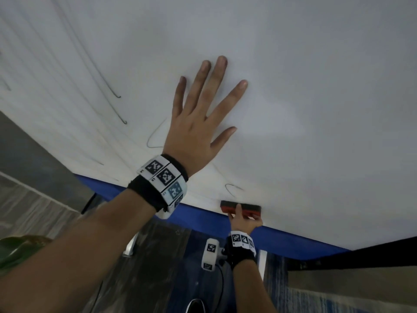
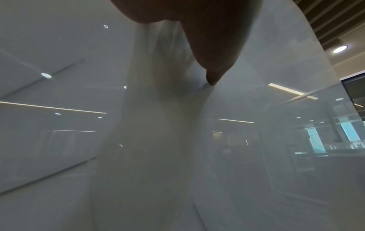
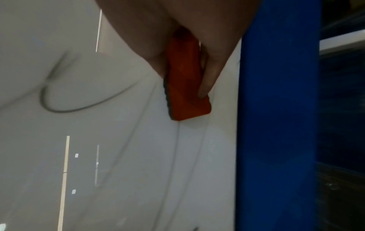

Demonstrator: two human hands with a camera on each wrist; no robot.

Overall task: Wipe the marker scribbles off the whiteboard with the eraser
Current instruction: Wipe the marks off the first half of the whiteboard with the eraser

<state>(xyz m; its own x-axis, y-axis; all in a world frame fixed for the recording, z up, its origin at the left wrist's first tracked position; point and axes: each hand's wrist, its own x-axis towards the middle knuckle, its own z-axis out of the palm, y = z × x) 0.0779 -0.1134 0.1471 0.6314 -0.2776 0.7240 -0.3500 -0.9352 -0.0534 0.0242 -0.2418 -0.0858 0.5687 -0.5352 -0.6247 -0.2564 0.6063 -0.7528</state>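
The whiteboard (image 1: 293, 98) fills the upper head view, edged by a blue frame (image 1: 203, 216). Thin black marker scribbles (image 1: 117, 96) run down its left part, and a small loop (image 1: 231, 189) lies near the bottom edge. My left hand (image 1: 200, 109) presses flat on the board with fingers spread. Lower down, my right hand (image 1: 244, 219) grips a red eraser (image 1: 240, 207) with a dark felt face, held against the board just above the frame and just below the loop. In the right wrist view the eraser (image 3: 185, 81) sits between thumb and fingers, beside a curved marker line (image 3: 59, 100).
The blue frame (image 3: 276, 109) runs right beside the eraser. Below the board are dark patterned floor (image 1: 169, 256) and a metal stand leg (image 1: 130, 247). A dark panel edge (image 1: 361, 256) lies at the lower right. The board's surface reflects ceiling lights (image 2: 46, 75).
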